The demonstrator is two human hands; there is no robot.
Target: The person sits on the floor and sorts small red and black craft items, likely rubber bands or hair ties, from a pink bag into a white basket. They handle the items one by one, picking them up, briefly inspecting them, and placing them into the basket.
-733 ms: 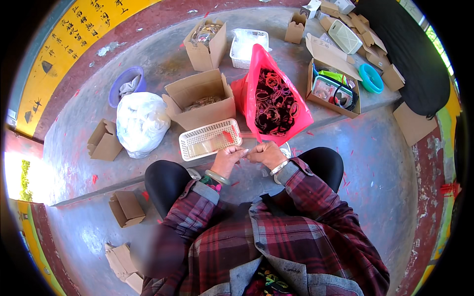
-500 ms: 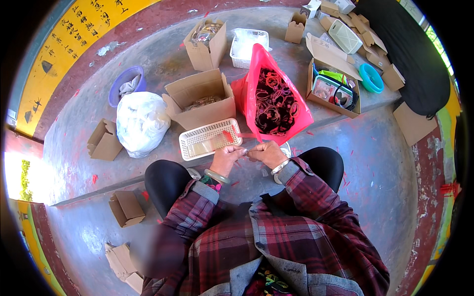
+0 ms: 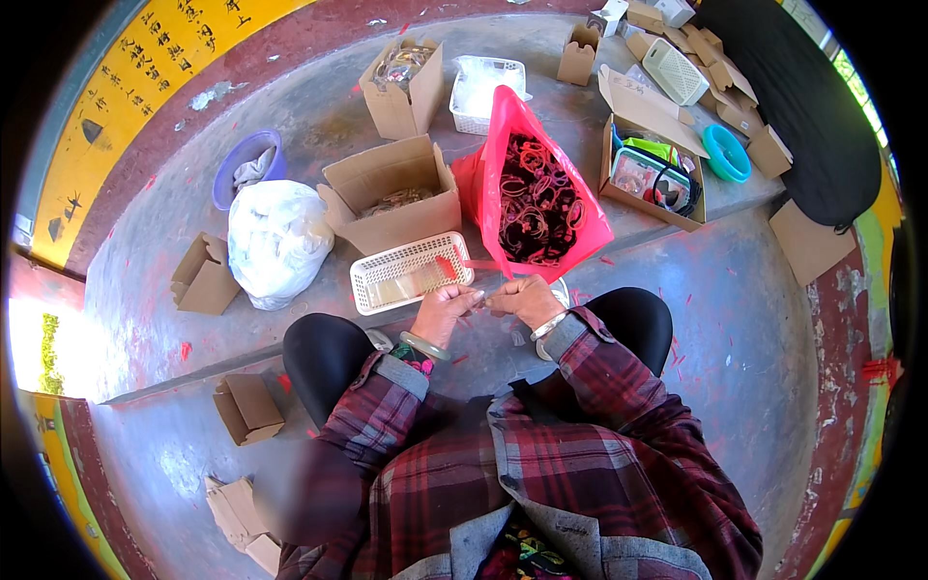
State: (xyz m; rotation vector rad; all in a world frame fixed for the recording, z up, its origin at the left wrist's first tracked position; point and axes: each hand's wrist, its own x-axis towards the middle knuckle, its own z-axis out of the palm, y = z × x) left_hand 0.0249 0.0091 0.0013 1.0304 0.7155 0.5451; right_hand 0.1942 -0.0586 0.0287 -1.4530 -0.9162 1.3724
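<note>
My left hand (image 3: 447, 311) and my right hand (image 3: 530, 302) meet fingertip to fingertip above my lap. Each one is closed in a pinch on something too small to make out. Just beyond my left hand, a cream plastic basket (image 3: 363, 294) holds flat clear plastic pieces and a bit of red. A bright pink plastic bag (image 3: 597, 224) stands wide-mouthed beyond my right hand, full of dark and pink looped bands (image 3: 536, 208). From the bag's lower edge a pink strip (image 3: 483, 264) reaches across to the basket.
Behind the basket is a cardboard box (image 3: 406, 224); a stuffed white bag (image 3: 275, 242) lies left of it. Further off are a second box (image 3: 398, 108), a white basket (image 3: 474, 122), a purple basin (image 3: 224, 179), a teal basin (image 3: 727, 153) and an opened carton (image 3: 667, 208). A floor step edge (image 3: 193, 374) crosses.
Both hands stay in nearly the same place, with only a slight shift of the fingers. Everything around them is unmoved.
</note>
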